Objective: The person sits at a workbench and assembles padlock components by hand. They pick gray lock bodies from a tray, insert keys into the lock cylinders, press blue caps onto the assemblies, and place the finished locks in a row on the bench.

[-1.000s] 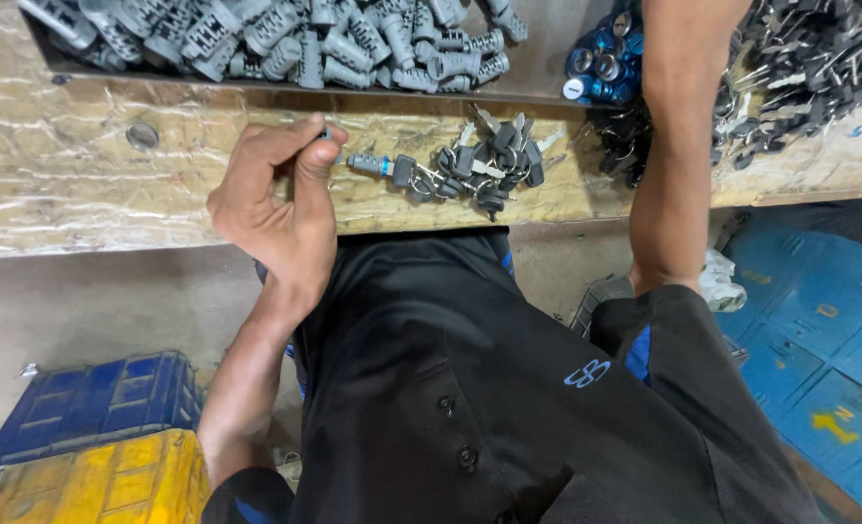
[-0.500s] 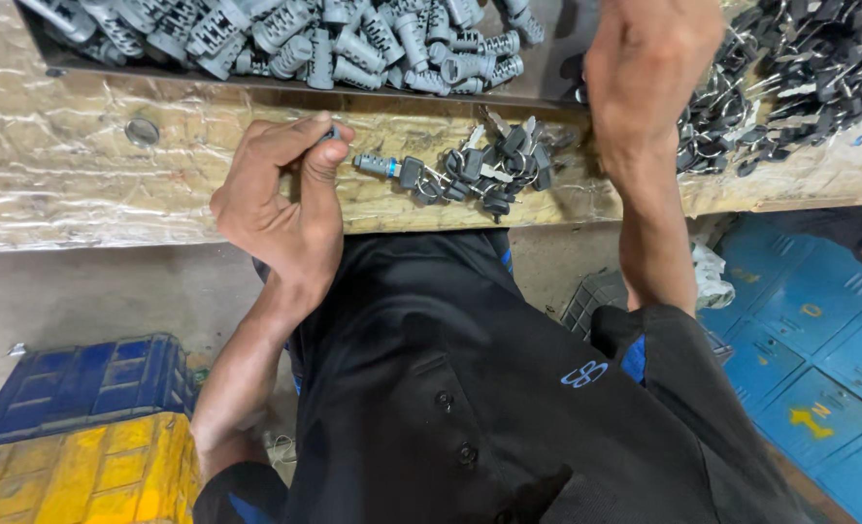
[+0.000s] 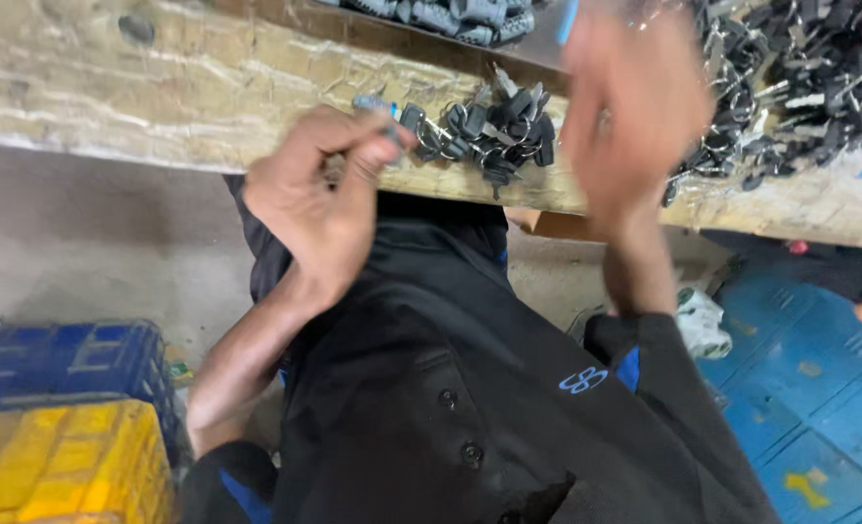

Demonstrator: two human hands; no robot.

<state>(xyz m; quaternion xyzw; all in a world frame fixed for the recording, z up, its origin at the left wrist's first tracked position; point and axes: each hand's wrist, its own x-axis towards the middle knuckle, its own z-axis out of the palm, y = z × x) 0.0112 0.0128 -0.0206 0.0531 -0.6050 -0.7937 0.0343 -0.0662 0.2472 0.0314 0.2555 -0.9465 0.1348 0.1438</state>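
The left hand (image 3: 319, 199) pinches a small metal part with a pale blue tip (image 3: 378, 109) between thumb and fingers (image 3: 353, 146), closed narrow around it, just left of the pile of dark keyed pieces (image 3: 494, 131). That pile lies on the worn wooden surface (image 3: 159, 92), close to its front edge. The part looks light, stiff and smooth, likely slippery; a firm pinch at its middle seems safest. The right hand (image 3: 635, 116) is blurred above the surface, right of the pile; whether its fingers hold anything cannot be told. Further right of the pile lies a larger dark heap (image 3: 800, 78). Bare surface left of the pile gives room; below it stand yellow (image 3: 52, 466) and blue crates (image 3: 62, 359).
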